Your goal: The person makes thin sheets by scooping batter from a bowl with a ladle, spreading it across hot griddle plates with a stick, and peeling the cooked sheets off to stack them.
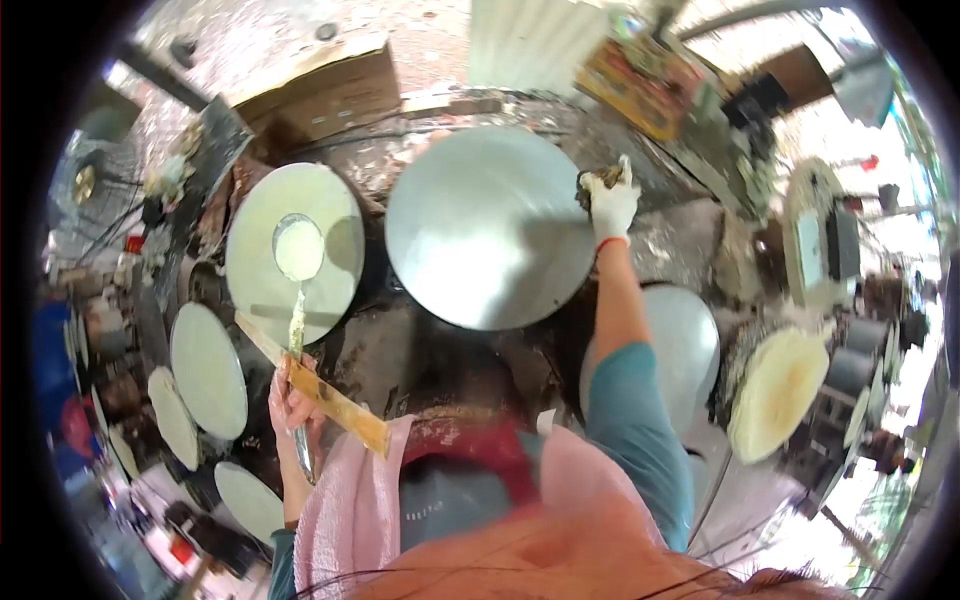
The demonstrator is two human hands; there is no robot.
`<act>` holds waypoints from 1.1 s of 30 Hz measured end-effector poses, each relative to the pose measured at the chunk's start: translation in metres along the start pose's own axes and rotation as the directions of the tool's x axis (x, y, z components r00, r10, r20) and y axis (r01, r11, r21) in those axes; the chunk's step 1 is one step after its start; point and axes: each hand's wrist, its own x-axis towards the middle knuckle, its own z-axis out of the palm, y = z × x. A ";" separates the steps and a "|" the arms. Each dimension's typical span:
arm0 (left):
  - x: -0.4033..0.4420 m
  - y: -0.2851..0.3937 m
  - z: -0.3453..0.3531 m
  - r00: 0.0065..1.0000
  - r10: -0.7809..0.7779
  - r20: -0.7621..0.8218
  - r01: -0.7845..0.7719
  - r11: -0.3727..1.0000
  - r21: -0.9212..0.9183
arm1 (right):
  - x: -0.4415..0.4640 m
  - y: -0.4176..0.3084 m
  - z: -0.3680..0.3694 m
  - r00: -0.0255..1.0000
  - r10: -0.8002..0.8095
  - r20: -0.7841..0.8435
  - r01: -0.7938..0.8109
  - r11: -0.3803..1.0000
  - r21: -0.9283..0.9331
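My left hand [290,402] is closed around the handle of a ladle [297,318] and a flat wooden spatula [345,408], which cross each other. Pale batter fills the ladle's bowl, held over a round plate covered in a pale layer [255,225]. In a white glove, my right hand [613,208] grips a dark, crumpled rag [592,183] at the right rim of a large, bare round griddle [470,235]. The glove hides part of the rag, and whether it touches the griddle I cannot tell.
Another bare griddle [680,335] lies partly under my right arm. Several pale-coated rounds, one of them a griddle [208,370], stand at left. A browned flatbread [780,395] is at right. Beyond the griddles are a cardboard box [325,100] and a yellow-red carton [640,85].
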 end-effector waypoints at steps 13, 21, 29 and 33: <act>-0.060 0.010 -0.024 0.919 0.328 -0.221 -0.363 0.920 -0.145 | -0.153 -0.200 0.213 0.150 -0.699 0.699 0.879 0.418 0.230; -0.062 0.017 -0.033 0.921 0.324 -0.217 -0.359 0.923 -0.141 | 0.010 -0.192 0.152 0.690 -0.448 0.569 0.540 0.842 0.008; -0.051 0.063 -0.078 0.995 0.083 -0.058 -0.083 0.997 0.003 | -0.083 0.012 -0.021 0.994 -0.096 -0.055 0.090 0.991 -0.100; -0.053 0.088 -0.094 1.000 -0.001 0.015 -0.001 0.991 0.133 | -0.252 0.039 -0.028 0.968 -0.187 -0.167 0.184 0.982 -0.036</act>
